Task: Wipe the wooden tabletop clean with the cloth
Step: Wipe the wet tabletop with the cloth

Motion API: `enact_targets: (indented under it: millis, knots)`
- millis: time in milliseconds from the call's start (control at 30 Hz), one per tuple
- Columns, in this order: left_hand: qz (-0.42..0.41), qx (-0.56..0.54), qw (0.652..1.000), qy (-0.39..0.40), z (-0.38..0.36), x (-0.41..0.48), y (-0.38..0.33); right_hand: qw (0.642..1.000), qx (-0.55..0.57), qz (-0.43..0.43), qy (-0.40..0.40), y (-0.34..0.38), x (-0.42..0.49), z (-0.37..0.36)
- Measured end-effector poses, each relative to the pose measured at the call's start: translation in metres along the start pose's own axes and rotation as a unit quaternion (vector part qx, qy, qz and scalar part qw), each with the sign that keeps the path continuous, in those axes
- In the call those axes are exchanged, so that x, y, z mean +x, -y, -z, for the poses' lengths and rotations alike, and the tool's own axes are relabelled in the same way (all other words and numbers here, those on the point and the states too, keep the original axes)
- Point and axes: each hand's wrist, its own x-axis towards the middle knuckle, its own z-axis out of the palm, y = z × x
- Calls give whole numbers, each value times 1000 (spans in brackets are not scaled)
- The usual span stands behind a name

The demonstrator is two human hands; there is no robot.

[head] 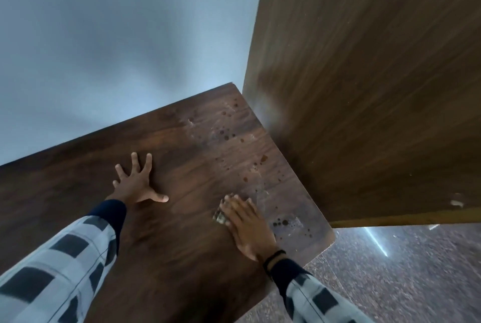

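Left hand is lying flat on the wooden tabletop, fingers spread wide, holding nothing. Right hand is pressing palm-down on the cloth, fingers straight and close together. Cloth is sitting mostly hidden under that hand near the table's right edge, only a small bit peeking out by the fingers. Dark spots are dotting the far right corner beside a tall wooden panel. Black wristband is showing on the right wrist

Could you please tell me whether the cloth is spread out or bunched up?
Bunched up: only a small crumpled wad of the cloth shows beside the right hand, which covers the rest.
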Motion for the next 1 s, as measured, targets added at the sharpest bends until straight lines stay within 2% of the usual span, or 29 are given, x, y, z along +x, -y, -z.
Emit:
enact_targets:
  millis: [67, 133, 267, 333, 433, 500, 567, 633, 733, 800, 900, 1000]
  knots:
    - [1, -3, 1000, 2, -2, 5, 0, 994, 39, -103, -18, 7, 8, -2]
    - [3, -5, 1000, 1, -5, 4, 1, 990, 59, -124, -42, 27, 2, -15]
    - [5, -7, 1000, -4, -5, 5, 3, 997, 36, 49, -39, 26, -10, -30]
    - [2, -6, 1000, -10, -5, 6, 4, 996, 24, 80, -37, 5, 7, -19]
    - [-2, -4, 1000, -15, -4, 8, 5, 998, 45, 2, -46, -7, 42, -1]
    - [-2, -2, 1000, -14, -5, 8, 4, 993, 71, -79, -57, 2, 53, 0]
    - [-1, 0, 1000, -15, -7, 7, 5, 987, 76, -121, -74, 20, 49, -9]
    - [0, 3, 1000, -16, -6, 7, 5, 992, 72, -75, -72, 36, 35, -21]
    - [0, 8, 1000, -13, -5, 10, 5, 995, 64, 56, -45, 26, 22, -25]
    - [3, 10, 1000, -13, -5, 12, 4, 995, 57, 74, -40, 6, 37, -13]
    - [2, 10, 1000, -14, -5, 14, 3, 996, 74, -26, -54, -6, 74, 7]
    - [5, 8, 1000, -13, -6, 14, 4, 981, 95, -143, -89, 10, 95, 10]
